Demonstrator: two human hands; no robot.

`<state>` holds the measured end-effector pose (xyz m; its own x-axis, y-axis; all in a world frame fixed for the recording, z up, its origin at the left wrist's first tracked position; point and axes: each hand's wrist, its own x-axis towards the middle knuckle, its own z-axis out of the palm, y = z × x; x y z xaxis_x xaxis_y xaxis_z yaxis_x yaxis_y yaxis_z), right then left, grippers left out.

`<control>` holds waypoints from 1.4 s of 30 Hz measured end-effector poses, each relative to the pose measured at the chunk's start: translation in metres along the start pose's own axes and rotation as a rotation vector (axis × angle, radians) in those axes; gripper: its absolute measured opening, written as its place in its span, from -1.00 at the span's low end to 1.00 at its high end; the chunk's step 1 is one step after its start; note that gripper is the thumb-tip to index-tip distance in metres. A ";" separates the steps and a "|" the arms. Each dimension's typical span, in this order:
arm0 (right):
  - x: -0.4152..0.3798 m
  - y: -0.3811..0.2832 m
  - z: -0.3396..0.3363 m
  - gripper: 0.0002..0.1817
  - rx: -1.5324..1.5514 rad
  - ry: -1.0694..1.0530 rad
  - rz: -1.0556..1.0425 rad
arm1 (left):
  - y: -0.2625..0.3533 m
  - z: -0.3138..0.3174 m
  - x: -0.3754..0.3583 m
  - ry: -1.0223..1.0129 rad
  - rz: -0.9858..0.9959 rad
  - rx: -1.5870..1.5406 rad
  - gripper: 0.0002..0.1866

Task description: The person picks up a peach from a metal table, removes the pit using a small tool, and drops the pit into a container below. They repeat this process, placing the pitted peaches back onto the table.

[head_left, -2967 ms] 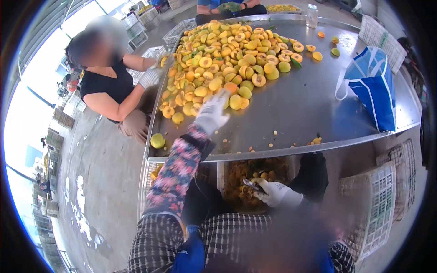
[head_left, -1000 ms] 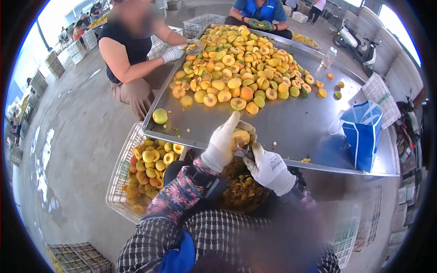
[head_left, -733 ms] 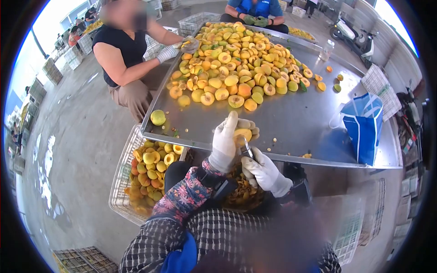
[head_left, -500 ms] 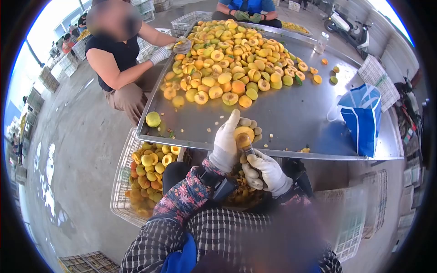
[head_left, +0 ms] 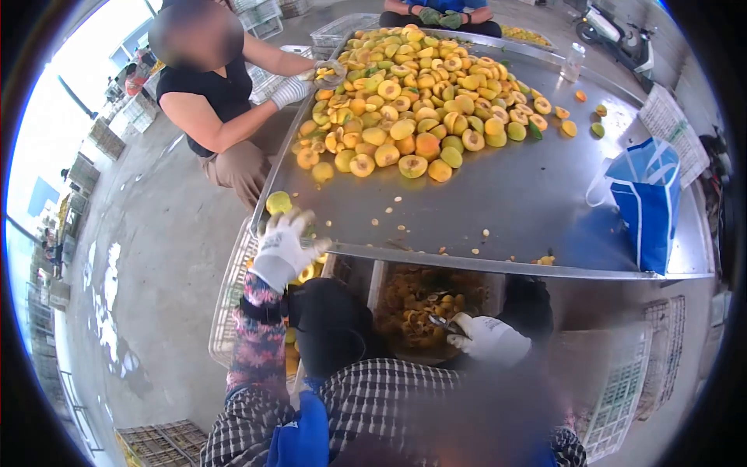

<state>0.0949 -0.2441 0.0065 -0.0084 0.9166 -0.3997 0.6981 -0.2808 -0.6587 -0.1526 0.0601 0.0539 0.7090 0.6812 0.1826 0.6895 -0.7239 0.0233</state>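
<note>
My gloved left hand is over the crate of yellow fruit at the table's left corner, its fingers spread and nothing seen in them. A green-yellow fruit lies just beyond its fingertips. Lower down, my gloved right hand is closed round a small metal tool, above a bin of fruit scraps. Halved and whole yellow fruit is piled on the metal table.
At the left edge of the table a co-worker handles fruit; another person sits at the far side. A blue bag and a clear jar stand on the table's right part. White crates are at the lower right.
My left hand has moved left and opened; the fruit half it held is no longer in it. My right hand has dropped lower with the tool. The view has shifted slightly.
</note>
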 end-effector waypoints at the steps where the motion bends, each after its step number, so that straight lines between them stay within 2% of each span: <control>1: 0.006 0.000 0.001 -0.62 0.010 0.004 0.003 | -0.009 0.006 0.013 -0.003 -0.038 -0.108 -0.40; 4: 0.021 0.002 0.002 -0.60 0.058 0.018 -0.004 | -0.012 0.035 0.072 -0.010 -0.065 -0.356 -0.39; 6: 0.027 0.003 0.000 -0.59 0.091 0.024 0.010 | 0.002 0.063 0.117 0.069 0.005 -0.357 -0.43; 10: 0.033 0.004 -0.004 -0.59 0.157 0.015 0.036 | 0.025 0.118 0.189 0.007 -0.176 -0.328 -0.44; 14: 0.036 -0.002 -0.015 -0.58 0.186 -0.082 0.082 | 0.026 0.139 0.207 -0.017 -0.295 -0.343 -0.39; 17: 0.037 -0.004 -0.013 -0.58 0.128 -0.005 0.006 | 0.019 0.135 0.196 -0.131 -0.227 -0.363 -0.31; 20: 0.043 -0.009 -0.010 -0.64 0.198 -0.004 0.042 | -0.013 0.176 0.188 -0.410 -0.211 -0.786 -0.24; 21: 0.043 -0.012 -0.008 -0.66 0.186 0.078 0.012 | -0.002 0.154 0.173 -0.347 -0.161 -0.790 -0.19; 24: 0.060 -0.011 0.002 -0.68 0.384 0.378 -0.093 | 0.037 0.095 0.136 -0.353 -0.446 -1.735 -0.29; 25: 0.062 -0.025 -0.007 -0.57 0.370 0.532 -0.123 | 0.052 0.083 0.121 -0.336 -0.412 -1.950 -0.34; 27: 0.080 -0.036 -0.018 -0.54 0.473 0.701 -0.230 | 0.087 0.060 0.095 -0.276 -0.316 -2.385 -0.44; 30: 0.094 -0.074 -0.037 -0.62 0.444 0.928 -0.385 | 0.130 0.030 0.059 -0.152 -0.301 -2.488 -0.56; 31: 0.097 -0.082 -0.042 -0.61 0.371 0.948 -0.386 | 0.137 0.035 0.055 -0.110 -0.179 -2.512 -0.57; 37: 0.097 -0.101 -0.046 -0.64 0.083 1.038 -0.467 | 0.154 0.005 0.026 -0.027 -0.365 -2.470 -0.55; 38: 0.093 -0.103 -0.046 -0.64 0.062 0.995 -0.442 | 0.154 0.007 0.025 -0.038 -0.402 -2.471 -0.57; 41: 0.085 -0.099 -0.050 -0.68 0.049 0.912 -0.395 | 0.157 0.021 0.020 0.016 -0.207 -2.426 -0.60; 42: 0.089 -0.092 -0.051 -0.70 0.073 0.909 -0.404 | 0.158 0.020 0.020 -0.006 -0.240 -2.389 -0.61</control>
<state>0.0661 -0.1225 0.0644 0.3371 0.8083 0.4826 0.7179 0.1110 -0.6873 -0.0261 -0.0383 0.0417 0.6788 0.7343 0.0062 -0.5573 0.5096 0.6555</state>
